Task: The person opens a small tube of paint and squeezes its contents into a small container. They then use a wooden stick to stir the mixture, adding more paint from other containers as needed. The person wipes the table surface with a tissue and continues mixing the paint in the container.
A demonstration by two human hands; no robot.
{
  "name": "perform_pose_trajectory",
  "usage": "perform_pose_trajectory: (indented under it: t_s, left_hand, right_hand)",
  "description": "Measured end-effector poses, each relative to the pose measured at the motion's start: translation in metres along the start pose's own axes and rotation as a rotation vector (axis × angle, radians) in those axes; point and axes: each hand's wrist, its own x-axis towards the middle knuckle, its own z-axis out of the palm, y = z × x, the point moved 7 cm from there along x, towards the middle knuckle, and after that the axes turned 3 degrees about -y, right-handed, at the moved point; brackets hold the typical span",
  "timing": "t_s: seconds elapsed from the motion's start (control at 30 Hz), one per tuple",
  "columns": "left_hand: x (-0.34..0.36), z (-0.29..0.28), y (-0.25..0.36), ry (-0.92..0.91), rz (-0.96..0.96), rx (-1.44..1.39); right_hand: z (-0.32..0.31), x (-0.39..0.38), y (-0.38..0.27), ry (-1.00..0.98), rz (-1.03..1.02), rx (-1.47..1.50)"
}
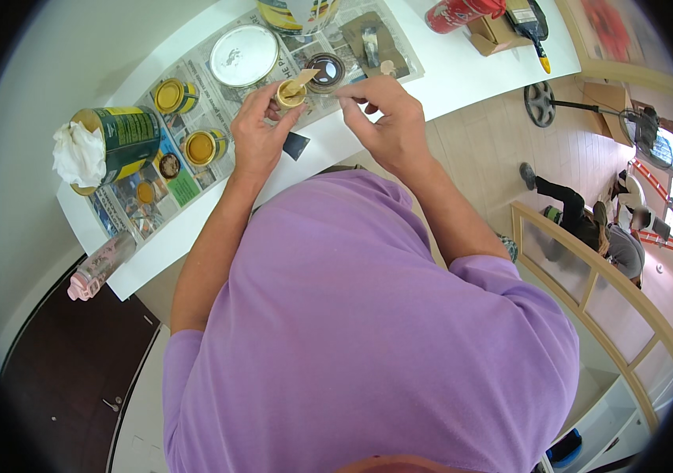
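Observation:
My left hand (260, 126) is closed around a small round tin (290, 95) with yellowish-tan contents. A flat wooden stick (302, 80) leans out of its mouth to the upper right. To the right of the tin, my right hand (387, 118) hovers with thumb and index fingertip drawn together in a pinch; whatever lies between them, if anything, is too small to make out. Just beyond sits a round container with dark, glossy contents (325, 72). A small dark flat piece (296, 146) lies below the tin at the table's near edge.
Newspaper (206, 87) covers part of the white table (462, 83). On it stand a white round lid (244, 55), small yellow tins (205, 147) and a large green can (127, 142) with white cloth. A pink-capped bottle (104, 264), red bottle (462, 12) and brush (529, 31) lie around.

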Motion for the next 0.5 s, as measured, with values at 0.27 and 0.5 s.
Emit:
perform_pose_trajectory:
  t_s: [0.27, 0.5]
  left_hand:
    - [-0.005, -0.001, -0.025, 0.056, -0.168, -0.007]
    - [-0.003, -0.005, -0.022, 0.065, -0.161, 0.016]
  right_hand:
    - [-0.016, -0.001, 0.048, 0.092, 0.341, 0.139]
    - [0.003, 0.012, 0.072, 0.062, 0.059, -0.273]
